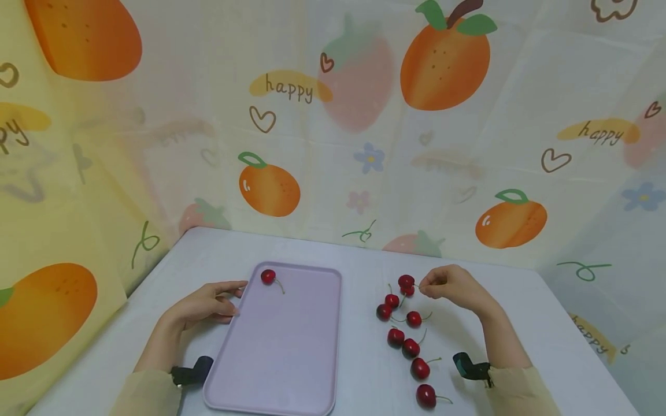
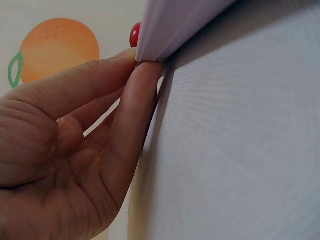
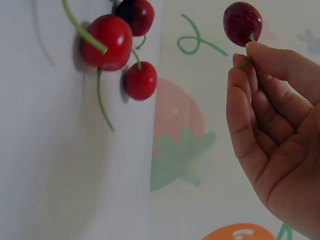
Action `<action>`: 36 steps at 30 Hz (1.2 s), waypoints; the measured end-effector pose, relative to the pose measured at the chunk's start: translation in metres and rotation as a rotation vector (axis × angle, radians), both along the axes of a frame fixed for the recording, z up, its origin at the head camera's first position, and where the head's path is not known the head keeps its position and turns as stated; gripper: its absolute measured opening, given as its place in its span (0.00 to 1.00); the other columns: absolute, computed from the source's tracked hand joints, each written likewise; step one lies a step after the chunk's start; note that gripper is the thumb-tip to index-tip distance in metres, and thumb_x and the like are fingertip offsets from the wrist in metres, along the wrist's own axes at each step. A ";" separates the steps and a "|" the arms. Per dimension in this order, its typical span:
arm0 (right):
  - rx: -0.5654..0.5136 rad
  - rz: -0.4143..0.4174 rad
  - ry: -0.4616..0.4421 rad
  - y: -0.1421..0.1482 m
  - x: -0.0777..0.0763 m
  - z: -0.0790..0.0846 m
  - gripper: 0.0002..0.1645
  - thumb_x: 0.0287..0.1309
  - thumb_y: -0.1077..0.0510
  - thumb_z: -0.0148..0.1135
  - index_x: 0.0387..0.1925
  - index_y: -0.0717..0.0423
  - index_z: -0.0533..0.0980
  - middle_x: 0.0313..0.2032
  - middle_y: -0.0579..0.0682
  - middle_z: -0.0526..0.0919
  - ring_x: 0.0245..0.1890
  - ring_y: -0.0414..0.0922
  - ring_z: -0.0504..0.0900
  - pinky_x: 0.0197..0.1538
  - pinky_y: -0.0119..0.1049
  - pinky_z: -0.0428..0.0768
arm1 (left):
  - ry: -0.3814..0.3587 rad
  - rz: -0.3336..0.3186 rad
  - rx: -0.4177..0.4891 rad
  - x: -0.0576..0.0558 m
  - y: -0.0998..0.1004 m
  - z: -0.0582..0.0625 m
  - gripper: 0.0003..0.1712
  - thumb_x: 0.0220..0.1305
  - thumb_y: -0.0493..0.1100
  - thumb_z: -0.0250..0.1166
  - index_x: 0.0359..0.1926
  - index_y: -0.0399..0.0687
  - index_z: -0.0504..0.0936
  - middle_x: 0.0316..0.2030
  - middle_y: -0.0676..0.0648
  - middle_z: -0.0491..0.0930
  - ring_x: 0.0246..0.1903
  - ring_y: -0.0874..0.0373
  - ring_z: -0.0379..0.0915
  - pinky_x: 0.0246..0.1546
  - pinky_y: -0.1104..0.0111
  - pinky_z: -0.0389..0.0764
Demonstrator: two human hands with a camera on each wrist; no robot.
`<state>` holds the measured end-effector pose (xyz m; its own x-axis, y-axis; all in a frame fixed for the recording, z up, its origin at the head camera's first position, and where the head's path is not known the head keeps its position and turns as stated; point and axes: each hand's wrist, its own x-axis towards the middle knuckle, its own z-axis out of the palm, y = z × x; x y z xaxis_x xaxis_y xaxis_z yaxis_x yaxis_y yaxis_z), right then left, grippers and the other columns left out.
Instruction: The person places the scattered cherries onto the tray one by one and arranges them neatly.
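Note:
A lilac tray (image 1: 291, 346) lies on the white table, with one red cherry (image 1: 268, 277) near its far left corner. My left hand (image 1: 205, 303) touches the tray's left rim with fairly straight fingers; in the left wrist view the fingertips meet the tray edge (image 2: 155, 40). To the tray's right, my right hand (image 1: 458, 286) pinches the green stem of a dark red cherry (image 3: 243, 24) between thumb and fingertips. That cherry is lifted off the table in the right wrist view. Close to it on the table is another cherry (image 3: 107, 42) with its stem.
Several cherries with stems lie in a loose column between the tray and my right arm, the nearest cherry (image 1: 426, 396) toward the front. A fruit-patterned cloth (image 1: 333, 144) hangs behind the table (image 1: 364, 260). Dark wrist-worn devices sit at both cuffs.

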<state>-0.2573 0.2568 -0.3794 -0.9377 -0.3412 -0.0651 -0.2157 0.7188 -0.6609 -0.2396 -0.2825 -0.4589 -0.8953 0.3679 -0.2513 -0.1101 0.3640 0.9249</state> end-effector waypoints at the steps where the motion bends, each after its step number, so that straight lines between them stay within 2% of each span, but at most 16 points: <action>1: -0.003 0.004 0.006 -0.003 -0.001 0.001 0.09 0.55 0.53 0.62 0.34 0.53 0.81 0.31 0.49 0.82 0.33 0.45 0.77 0.41 0.35 0.77 | 0.002 0.000 -0.001 0.000 0.000 0.000 0.41 0.54 0.38 0.64 0.68 0.39 0.59 0.57 0.34 0.65 0.38 0.58 0.75 0.39 0.70 0.84; 7: -0.016 0.034 0.021 -0.019 -0.010 0.005 0.08 0.55 0.55 0.61 0.34 0.55 0.81 0.31 0.51 0.83 0.33 0.44 0.77 0.40 0.34 0.77 | 0.000 0.002 0.003 0.000 0.000 -0.001 0.41 0.54 0.37 0.64 0.68 0.39 0.59 0.57 0.34 0.65 0.38 0.59 0.75 0.38 0.70 0.84; 19: -0.069 0.062 -0.019 -0.048 -0.024 0.006 0.09 0.54 0.55 0.63 0.33 0.57 0.81 0.31 0.58 0.82 0.30 0.44 0.76 0.38 0.37 0.76 | -0.005 0.004 0.008 -0.001 0.001 -0.001 0.41 0.54 0.38 0.65 0.68 0.41 0.59 0.58 0.34 0.65 0.38 0.59 0.75 0.38 0.69 0.84; 25: -0.062 0.065 -0.010 -0.063 -0.029 0.002 0.06 0.54 0.54 0.64 0.30 0.52 0.81 0.30 0.52 0.83 0.29 0.43 0.76 0.37 0.43 0.79 | 0.000 -0.003 0.009 -0.001 0.000 -0.003 0.41 0.55 0.37 0.64 0.68 0.40 0.59 0.58 0.34 0.65 0.37 0.60 0.75 0.38 0.70 0.84; 31: -0.050 0.083 0.006 -0.079 -0.032 -0.006 0.04 0.52 0.54 0.65 0.28 0.50 0.82 0.27 0.47 0.83 0.29 0.41 0.75 0.33 0.33 0.76 | 0.001 -0.015 0.021 -0.002 0.000 -0.004 0.41 0.54 0.37 0.65 0.68 0.39 0.58 0.58 0.34 0.64 0.37 0.61 0.75 0.38 0.70 0.84; 32: -0.047 0.086 0.008 -0.082 -0.032 -0.006 0.04 0.52 0.54 0.65 0.28 0.49 0.82 0.27 0.47 0.82 0.28 0.41 0.74 0.31 0.32 0.74 | 0.000 -0.015 0.024 -0.002 -0.001 -0.003 0.41 0.54 0.37 0.65 0.68 0.39 0.58 0.58 0.34 0.64 0.37 0.61 0.75 0.38 0.70 0.84; 33: -0.045 0.082 0.002 -0.086 -0.033 -0.007 0.03 0.52 0.54 0.65 0.27 0.48 0.82 0.26 0.46 0.82 0.26 0.41 0.73 0.27 0.31 0.73 | 0.000 -0.017 0.025 -0.002 -0.001 -0.003 0.41 0.54 0.37 0.64 0.68 0.39 0.58 0.58 0.33 0.64 0.37 0.61 0.75 0.38 0.70 0.84; 36: -0.034 0.092 0.004 -0.097 -0.034 -0.007 0.03 0.51 0.54 0.65 0.27 0.47 0.82 0.25 0.46 0.82 0.26 0.40 0.72 0.26 0.30 0.71 | -0.001 -0.018 0.025 -0.002 -0.002 -0.002 0.41 0.54 0.37 0.64 0.68 0.38 0.58 0.58 0.33 0.64 0.38 0.61 0.75 0.39 0.70 0.84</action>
